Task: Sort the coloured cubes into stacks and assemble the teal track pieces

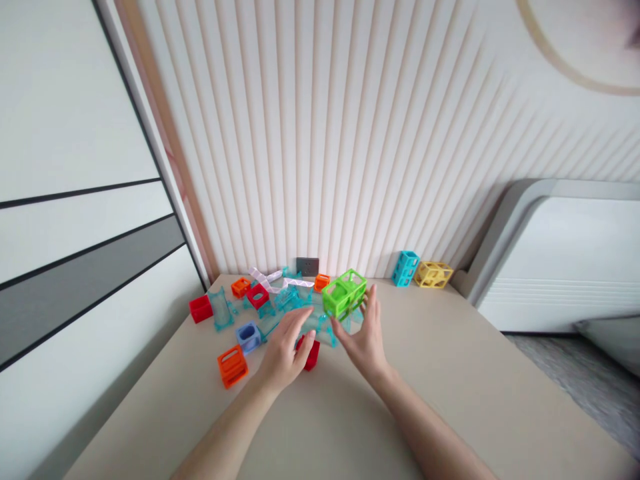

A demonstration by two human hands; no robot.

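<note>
My right hand (363,337) grips a green open-frame block (345,293) between thumb and fingers, raised above the table. To its left, my left hand (286,347) holds nothing; its thumb and fingers are apart. Partly hidden behind that hand is a red block (311,353). Clear teal track pieces (293,300) lie heaped beyond both hands. A periwinkle block (249,337) with a round hole and an orange block (233,366) rest left of my left hand.
A blue frame block (405,269) and a yellow one (434,274) stand by the ribbed wall. Red block (201,309), curved clear piece (221,309) and pale zigzag strip (273,280) lie on the table (440,373). A wall socket (307,267) sits behind; a bed headboard (560,260) borders the right.
</note>
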